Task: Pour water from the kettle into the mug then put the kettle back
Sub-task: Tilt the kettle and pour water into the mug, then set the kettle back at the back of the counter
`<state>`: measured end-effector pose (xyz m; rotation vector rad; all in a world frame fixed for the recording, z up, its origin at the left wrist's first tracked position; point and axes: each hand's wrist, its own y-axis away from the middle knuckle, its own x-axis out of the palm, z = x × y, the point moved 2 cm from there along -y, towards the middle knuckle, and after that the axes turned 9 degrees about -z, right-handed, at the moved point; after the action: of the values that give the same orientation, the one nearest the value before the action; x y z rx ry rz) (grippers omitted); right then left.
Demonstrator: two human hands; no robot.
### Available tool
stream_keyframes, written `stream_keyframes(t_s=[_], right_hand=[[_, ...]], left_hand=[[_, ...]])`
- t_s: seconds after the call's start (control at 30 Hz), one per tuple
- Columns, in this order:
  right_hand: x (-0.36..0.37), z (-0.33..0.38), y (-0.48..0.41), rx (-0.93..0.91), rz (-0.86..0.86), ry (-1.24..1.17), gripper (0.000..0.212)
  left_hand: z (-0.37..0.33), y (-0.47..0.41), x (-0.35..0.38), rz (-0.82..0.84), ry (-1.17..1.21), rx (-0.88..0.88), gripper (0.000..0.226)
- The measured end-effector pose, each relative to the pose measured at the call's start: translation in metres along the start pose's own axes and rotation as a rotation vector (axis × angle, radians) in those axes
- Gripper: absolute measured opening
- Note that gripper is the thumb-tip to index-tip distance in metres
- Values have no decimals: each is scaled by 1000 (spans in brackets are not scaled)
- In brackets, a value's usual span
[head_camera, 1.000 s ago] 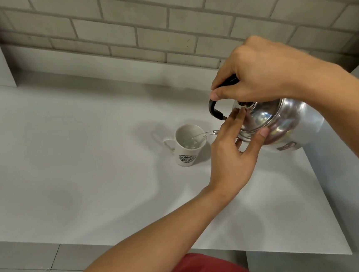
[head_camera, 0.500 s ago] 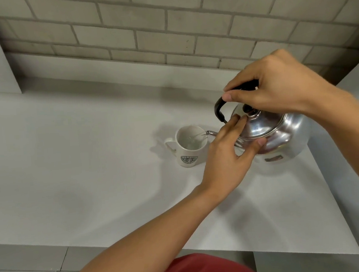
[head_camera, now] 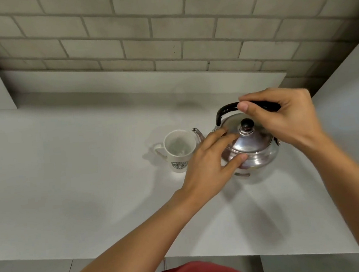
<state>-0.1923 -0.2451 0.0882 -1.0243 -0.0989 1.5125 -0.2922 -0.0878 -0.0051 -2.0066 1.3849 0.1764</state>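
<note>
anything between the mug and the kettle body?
Head view: the kettle spout reaches toward the mug rim, and the left hand fingers lie across that gap.

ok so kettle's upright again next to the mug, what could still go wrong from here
1. The kettle spout sits right beside the mug rim; swinging the kettle away could clip and tip the mug.
2. The left hand rests fingers on the lid and metal body; if the water is hot, that could burn.
3. The right hand holds the black handle mostly with fingertips, so the kettle might tilt as it is set down.
</note>
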Motion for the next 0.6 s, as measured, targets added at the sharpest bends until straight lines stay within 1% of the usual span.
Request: stream_keyframes(t_s=[0.07,0.1,0.17,0.2,0.3,0.33,0.43,0.5,0.6], right_hand=[[-2,-9,5,47,-44,-53,22],[-3,-12,6,67,-60,-78,22],[-5,-18,9,99,-77,-117,19],[-5,-21,10,113,-81,-133,18],[-8,-25,9,137,-114,-159,16],[-8,-26,9,142,-120,-166,16],[-8,-28,2,158,-119,-182,14],[-5,-32,-5,180,-112,-186,14],[-1,-41,-19,225,-92,-186,16]], left_hand=[[2,-1,-2,-65,70,-29,25],[2,-3,-4,-108,100,-47,21],[2,-11,-5,-170,124,-74,22],[2,-17,-5,-159,118,-87,26],[-1,-39,-3,-28,52,-117,49],[-1,-45,-4,3,29,-112,51],[-5,-64,-5,36,11,-54,40],[-6,-77,-5,9,17,-51,34],[-3,-98,-5,10,3,-59,31]])
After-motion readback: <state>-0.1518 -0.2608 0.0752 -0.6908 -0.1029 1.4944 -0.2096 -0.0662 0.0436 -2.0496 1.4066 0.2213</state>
